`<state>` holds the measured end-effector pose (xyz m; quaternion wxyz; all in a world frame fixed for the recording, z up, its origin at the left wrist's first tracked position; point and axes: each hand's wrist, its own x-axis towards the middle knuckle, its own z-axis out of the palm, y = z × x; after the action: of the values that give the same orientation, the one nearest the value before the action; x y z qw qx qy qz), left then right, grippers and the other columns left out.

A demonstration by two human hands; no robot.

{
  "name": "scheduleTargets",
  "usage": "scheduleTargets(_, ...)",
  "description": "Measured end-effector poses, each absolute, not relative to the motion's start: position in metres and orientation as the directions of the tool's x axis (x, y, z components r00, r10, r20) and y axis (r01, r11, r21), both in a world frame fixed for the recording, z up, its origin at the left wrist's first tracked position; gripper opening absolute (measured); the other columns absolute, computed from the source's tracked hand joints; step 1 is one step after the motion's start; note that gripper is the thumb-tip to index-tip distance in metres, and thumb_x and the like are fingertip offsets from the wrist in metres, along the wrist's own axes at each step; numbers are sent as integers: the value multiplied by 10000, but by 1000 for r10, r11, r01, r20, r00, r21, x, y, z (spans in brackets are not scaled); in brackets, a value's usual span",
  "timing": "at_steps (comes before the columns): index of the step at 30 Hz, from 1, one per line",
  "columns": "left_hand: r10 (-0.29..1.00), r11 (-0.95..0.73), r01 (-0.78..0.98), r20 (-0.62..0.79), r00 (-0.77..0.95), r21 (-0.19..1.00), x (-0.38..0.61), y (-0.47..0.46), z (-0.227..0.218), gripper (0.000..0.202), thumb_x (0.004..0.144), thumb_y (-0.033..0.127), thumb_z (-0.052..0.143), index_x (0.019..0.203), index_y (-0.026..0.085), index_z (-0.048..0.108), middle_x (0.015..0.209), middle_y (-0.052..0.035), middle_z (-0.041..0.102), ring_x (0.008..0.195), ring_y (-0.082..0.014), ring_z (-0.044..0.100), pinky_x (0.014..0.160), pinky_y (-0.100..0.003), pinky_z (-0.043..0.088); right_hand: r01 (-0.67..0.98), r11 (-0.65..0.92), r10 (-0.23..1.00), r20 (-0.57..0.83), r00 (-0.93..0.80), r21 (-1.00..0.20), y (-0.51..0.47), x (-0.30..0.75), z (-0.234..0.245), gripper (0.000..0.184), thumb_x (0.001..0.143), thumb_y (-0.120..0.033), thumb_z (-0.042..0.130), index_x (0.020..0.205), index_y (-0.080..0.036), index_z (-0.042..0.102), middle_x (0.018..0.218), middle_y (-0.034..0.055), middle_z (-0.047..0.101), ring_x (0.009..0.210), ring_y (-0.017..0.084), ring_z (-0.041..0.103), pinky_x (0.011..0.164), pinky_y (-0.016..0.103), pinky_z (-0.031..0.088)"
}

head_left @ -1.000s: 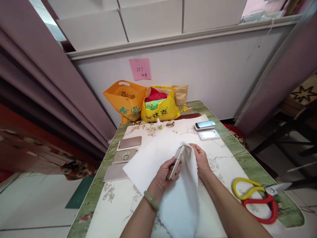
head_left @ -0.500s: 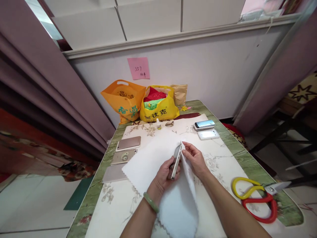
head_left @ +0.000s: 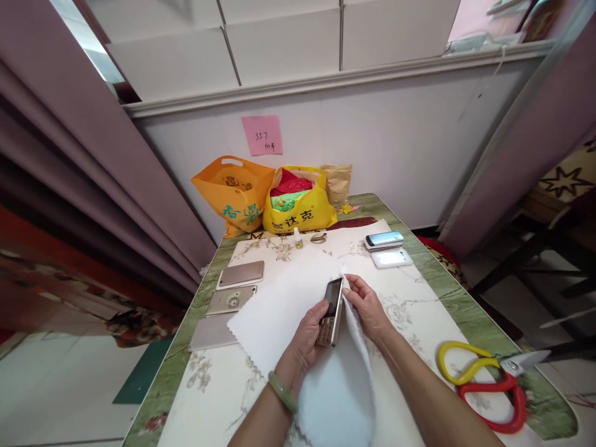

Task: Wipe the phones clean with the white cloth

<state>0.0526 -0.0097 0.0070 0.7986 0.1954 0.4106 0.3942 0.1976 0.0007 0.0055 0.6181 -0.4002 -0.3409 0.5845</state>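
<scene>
My left hand (head_left: 311,329), with a green bangle (head_left: 282,391) on the wrist, is closed round a keypad mobile phone (head_left: 332,310). The phone's dark screen and brown keys face up toward me. In my right hand (head_left: 367,304) a raised fold of the white cloth (head_left: 274,310) is pinched between thumb and fingers, beside the phone's top edge. The cloth has a zigzag edge and spreads under both hands. Part of it hangs in a fold below the phone.
Several phones lie on the table: a rose-coloured one (head_left: 242,274) at left, a silver-blue one (head_left: 384,239) at right. Scissors (head_left: 510,366) rest near the right edge. Behind stand a small bottle (head_left: 298,239), an orange bag (head_left: 239,192) and a yellow bag (head_left: 302,214).
My left hand has turned the phone so its screen and keys show more. The right hand keeps its pinch on the cloth. The whole view has shifted slightly.
</scene>
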Motion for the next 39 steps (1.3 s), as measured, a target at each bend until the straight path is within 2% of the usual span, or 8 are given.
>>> scheduleTargets(6, 817, 577, -500, -471, 333, 646, 55, -12, 5, 340, 753, 425, 724, 879, 132, 604, 574, 22, 560, 426, -82, 481, 449, -218, 416, -427, 27, 993, -25, 116, -904, -2, 196, 8, 461, 715, -429, 772, 1119, -247, 645, 984, 19, 688, 897, 183, 622, 809, 289, 491)
scheduleTargets(13, 810, 586, -549, -400, 430, 596, 53, -9, 5, 387, 841, 453, 624, 961, 85, 621, 562, 25, 511, 390, -51, 426, 378, -182, 330, -411, 160, 947, 22, 321, -898, 0, 207, 2, 421, 731, -409, 757, 1110, -254, 655, 1012, 29, 681, 938, 199, 606, 883, 343, 460)
scheduleTargets(16, 815, 579, -558, -409, 410, 595, 53, -9, 4, 353, 843, 447, 627, 909, 101, 611, 561, 23, 521, 398, -61, 453, 377, -184, 354, -283, 199, 968, 144, 205, -938, -4, 210, 6, 267, 793, -443, 683, 968, -245, 721, 984, 37, 671, 932, 208, 587, 873, 343, 445)
scheduleTargets(19, 831, 555, -559, -443, 338, 616, 55, -9, 3, 318, 812, 438, 669, 812, 133, 580, 548, 33, 525, 392, -73, 475, 368, -194, 376, -165, 224, 974, 214, 76, -960, -8, 207, 13, 310, 871, -482, 568, 813, -231, 741, 920, 42, 651, 795, 178, 562, 790, 323, 447)
scheduleTargets(23, 827, 561, -531, -452, 334, 635, 56, -9, 5, 312, 804, 424, 682, 849, 128, 597, 565, 24, 561, 395, -77, 493, 389, -206, 416, -218, 124, 992, 114, 58, -968, -8, 198, 16, 239, 792, -464, 686, 786, -226, 658, 729, -8, 590, 653, 145, 518, 669, 289, 449)
scheduleTargets(27, 830, 555, -536, -458, 317, 636, 56, -9, 9, 333, 784, 433, 700, 887, 129, 610, 594, 15, 593, 426, -80, 519, 421, -204, 437, -351, 35, 998, 18, 53, -936, -4, 192, 10, 330, 708, -469, 769, 802, -232, 560, 696, -39, 560, 602, 125, 515, 585, 256, 438)
scheduleTargets(34, 862, 503, -542, -439, 254, 673, 59, -9, 9, 364, 707, 432, 769, 866, 140, 620, 624, 23, 605, 478, -79, 534, 487, -203, 444, -143, -6, 1000, -7, 4, -990, -7, 197, 12, 382, 785, -548, 669, 661, -200, 569, 527, -59, 419, 483, 90, 326, 463, 234, 252)
scheduleTargets(39, 861, 506, -536, -429, 272, 676, 58, -10, 11, 361, 712, 424, 770, 890, 138, 641, 631, 20, 612, 509, -85, 541, 539, -211, 453, -235, -4, 995, -26, 92, -972, -7, 197, 12, 386, 811, -564, 632, 681, -212, 544, 519, -67, 402, 479, 95, 324, 460, 230, 255)
